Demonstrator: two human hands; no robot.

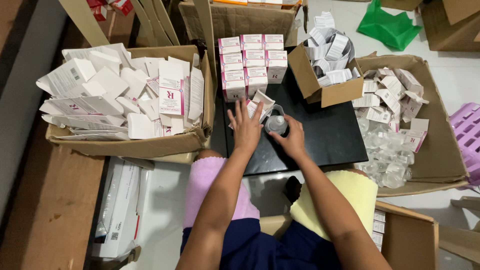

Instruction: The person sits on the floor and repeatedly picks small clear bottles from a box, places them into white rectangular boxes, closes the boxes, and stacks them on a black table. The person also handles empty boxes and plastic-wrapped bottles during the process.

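At the far left, a cardboard box (pixel 150 146) stands beside the black board's left edge, heaped with flat, unfolded white and pink cartons (pixel 120 95). Below it, on the floor, lies a white pack (pixel 120 210).

The black board (pixel 330 140) rests across the person's lap. Along its far edge stands a stack of closed white and pink cartons (pixel 252 62) in neat rows.

The left hand (pixel 246 129) lies near the middle of the board, fingers spread wide and pressed flat on an open white carton (pixel 261 102), whose flap sticks up just beyond the fingertips. Just beside it, the right hand (pixel 291 139) pinches a small clear bottle (pixel 276 124) between thumb and fingers; the bottle sits at the carton's open end, touching it or nearly so, I cannot tell which.

At the board's far right corner sits a small cardboard box (pixel 320 90) full of folded paper leaflets (pixel 327 47). Right of the board, a wide cardboard tray (pixel 440 145) holds more opened cartons (pixel 395 95) at its far end and a heap of clear bottles (pixel 387 155) at its near end. A green bag (pixel 390 27) lies on the floor beyond, and a purple crate (pixel 467 135) stands at the right edge.
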